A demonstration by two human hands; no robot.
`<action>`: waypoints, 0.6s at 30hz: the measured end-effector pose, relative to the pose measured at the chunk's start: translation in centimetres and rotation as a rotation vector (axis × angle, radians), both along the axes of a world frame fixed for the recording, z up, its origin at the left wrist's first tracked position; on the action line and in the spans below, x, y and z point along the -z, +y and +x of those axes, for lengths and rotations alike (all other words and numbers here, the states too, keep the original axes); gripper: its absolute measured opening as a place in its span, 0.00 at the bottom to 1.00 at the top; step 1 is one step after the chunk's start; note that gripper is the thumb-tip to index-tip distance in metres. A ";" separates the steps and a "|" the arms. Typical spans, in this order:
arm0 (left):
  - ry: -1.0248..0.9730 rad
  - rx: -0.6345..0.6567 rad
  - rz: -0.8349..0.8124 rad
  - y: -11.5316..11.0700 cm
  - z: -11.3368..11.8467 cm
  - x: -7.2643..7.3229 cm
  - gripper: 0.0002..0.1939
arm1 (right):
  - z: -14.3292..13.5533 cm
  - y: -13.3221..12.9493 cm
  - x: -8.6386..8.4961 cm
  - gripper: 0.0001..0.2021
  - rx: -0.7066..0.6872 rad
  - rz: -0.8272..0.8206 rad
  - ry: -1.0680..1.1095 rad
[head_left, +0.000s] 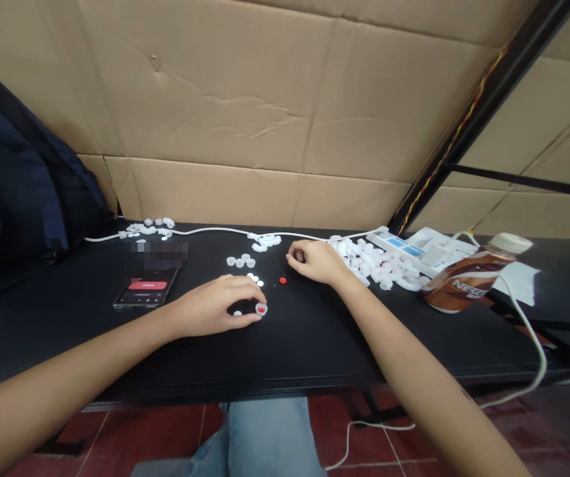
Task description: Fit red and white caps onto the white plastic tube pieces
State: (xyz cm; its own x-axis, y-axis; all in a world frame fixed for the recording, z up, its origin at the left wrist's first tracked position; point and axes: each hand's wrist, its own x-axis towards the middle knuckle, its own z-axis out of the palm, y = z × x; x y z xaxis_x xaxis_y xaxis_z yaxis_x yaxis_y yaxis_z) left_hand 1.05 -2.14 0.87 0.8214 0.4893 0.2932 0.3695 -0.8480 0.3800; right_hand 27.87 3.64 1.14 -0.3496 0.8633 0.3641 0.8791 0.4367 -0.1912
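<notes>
My left hand rests low over the black table, its thumb and fingertips around a small translucent cap with a red piece inside. Just beyond those fingers lie several white discs, and another white disc sits under the palm. My right hand is at the near left edge of a heap of white translucent caps, fingers curled with thumb close to the index finger. Whatever it may hold is hidden. A small red disc lies between the hands. Several upright caps stand together behind my left hand.
A phone lies left. Small white parts sit at the back, with more parts near the dark backpack. At right are a brown bottle, a white box and a white cable. Cardboard walls the back.
</notes>
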 end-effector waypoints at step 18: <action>0.056 -0.008 0.249 0.7 -0.1 0.8 0.11 | 0.0 0.1 0.1 0.07 -0.006 -0.018 -0.004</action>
